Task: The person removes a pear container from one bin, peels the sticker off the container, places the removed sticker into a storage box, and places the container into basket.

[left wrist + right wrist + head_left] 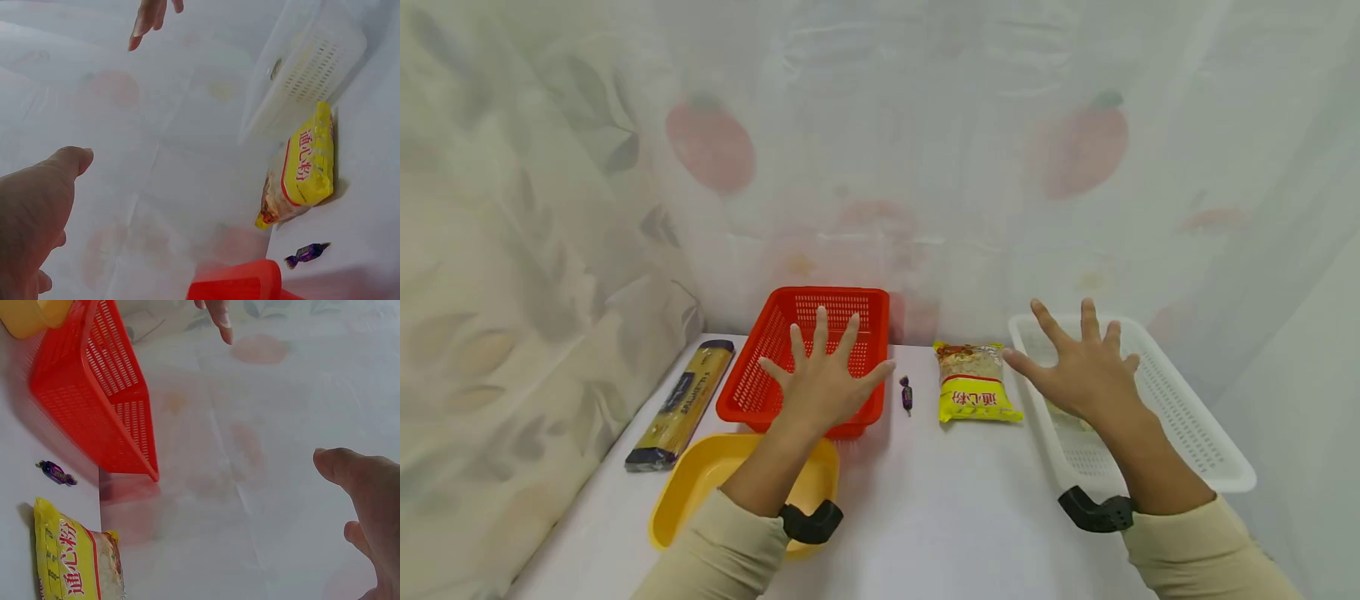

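My left hand (825, 373) is spread flat with straight fingers, hovering over the near part of the red basket (775, 333); it holds nothing. My right hand (1084, 360) is also spread wide, above the left end of the white perforated tray (1187, 417), empty. Between the hands on the white table lie a yellow food packet (973, 382) and a small purple wrapped candy (907, 393). The left wrist view shows the yellow packet (306, 165), the candy (306, 254) and the white tray (312, 62). In the right wrist view appear the red basket (94, 394), candy (56, 473) and packet (72, 559).
A yellow bowl (700, 479) sits under my left forearm at the table's front left. A long pack of spaghetti (683, 402) lies along the left edge. A printed curtain encloses the back and sides. Something pale lies in the white tray, mostly hidden by my right hand.
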A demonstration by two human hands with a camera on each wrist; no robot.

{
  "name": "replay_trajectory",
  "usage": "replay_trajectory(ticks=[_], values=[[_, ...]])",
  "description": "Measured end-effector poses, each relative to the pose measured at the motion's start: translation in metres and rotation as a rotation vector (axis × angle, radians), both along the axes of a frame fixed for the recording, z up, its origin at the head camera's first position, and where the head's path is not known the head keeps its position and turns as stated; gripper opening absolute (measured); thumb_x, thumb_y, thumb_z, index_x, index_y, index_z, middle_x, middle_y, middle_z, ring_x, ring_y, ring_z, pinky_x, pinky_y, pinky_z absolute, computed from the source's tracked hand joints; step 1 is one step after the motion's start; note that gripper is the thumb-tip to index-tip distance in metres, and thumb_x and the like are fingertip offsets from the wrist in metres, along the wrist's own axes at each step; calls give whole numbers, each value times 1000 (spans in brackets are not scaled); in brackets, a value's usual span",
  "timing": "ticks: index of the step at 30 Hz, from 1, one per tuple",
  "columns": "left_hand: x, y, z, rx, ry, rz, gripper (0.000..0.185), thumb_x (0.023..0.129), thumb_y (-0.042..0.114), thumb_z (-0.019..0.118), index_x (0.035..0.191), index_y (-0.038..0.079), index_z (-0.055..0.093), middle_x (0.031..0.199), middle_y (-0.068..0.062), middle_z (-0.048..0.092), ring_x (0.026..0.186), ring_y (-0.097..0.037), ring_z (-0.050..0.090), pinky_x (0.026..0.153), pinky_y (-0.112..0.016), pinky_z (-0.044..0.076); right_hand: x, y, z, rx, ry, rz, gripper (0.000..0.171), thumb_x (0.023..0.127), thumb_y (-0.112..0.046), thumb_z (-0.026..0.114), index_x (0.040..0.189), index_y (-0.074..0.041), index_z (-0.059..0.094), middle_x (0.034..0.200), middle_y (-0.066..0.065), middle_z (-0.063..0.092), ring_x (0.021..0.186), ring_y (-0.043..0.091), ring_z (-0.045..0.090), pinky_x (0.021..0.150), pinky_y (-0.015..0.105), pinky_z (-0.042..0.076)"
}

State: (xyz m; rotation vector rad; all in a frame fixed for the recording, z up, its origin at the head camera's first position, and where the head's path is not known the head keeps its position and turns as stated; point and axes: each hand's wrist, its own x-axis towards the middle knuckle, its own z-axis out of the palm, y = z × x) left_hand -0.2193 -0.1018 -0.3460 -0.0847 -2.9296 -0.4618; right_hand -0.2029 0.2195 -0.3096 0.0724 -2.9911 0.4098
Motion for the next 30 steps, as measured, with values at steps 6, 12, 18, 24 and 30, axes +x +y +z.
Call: replay_trajectory(ticks=[6, 12, 18, 24, 30], values=[[7, 11, -1, -9, 9, -10, 95, 74, 90, 24, 154, 39, 14, 161, -6, -6, 141, -45, -5, 89, -78, -15, 3, 6, 2, -11, 2, -1, 92, 82, -82, 36, 155, -37, 5, 153, 32, -11, 128, 68, -2, 85, 85, 7], [13, 24, -8, 1, 33, -30, 94, 75, 89, 26, 154, 38, 16, 161, -6, -2, 142, -44, -3, 94, -77, -10, 5, 13, 7, -1, 2, 8, 90, 84, -79, 37, 155, -35, 5, 152, 34, -10, 128, 68, -2, 84, 85, 8], [19, 39, -17, 10, 55, -48, 91, 77, 87, 29, 154, 39, 16, 161, -5, 2, 142, -44, 2, 96, -77, -6, 8, 22, 8, 10, 44, 24, 86, 87, -75, 39, 155, -35, 6, 152, 35, -7, 126, 69, 2, 82, 85, 11], [27, 53, -26, 55, 51, -76, 91, 78, 85, 33, 154, 39, 16, 161, -5, 2, 142, -44, 4, 96, -76, -8, 11, 31, 5, 6, 73, 19, 86, 87, -73, 43, 156, -34, 8, 152, 35, -3, 126, 69, 6, 83, 84, 12], [34, 67, -36, 68, 62, -105, 91, 78, 86, 30, 154, 35, 22, 161, -5, 4, 141, -45, 7, 97, -76, -2, 13, 42, 1, 8, 66, 13, 86, 87, -72, 44, 156, -33, 8, 152, 34, -6, 127, 68, 4, 81, 83, 16]])
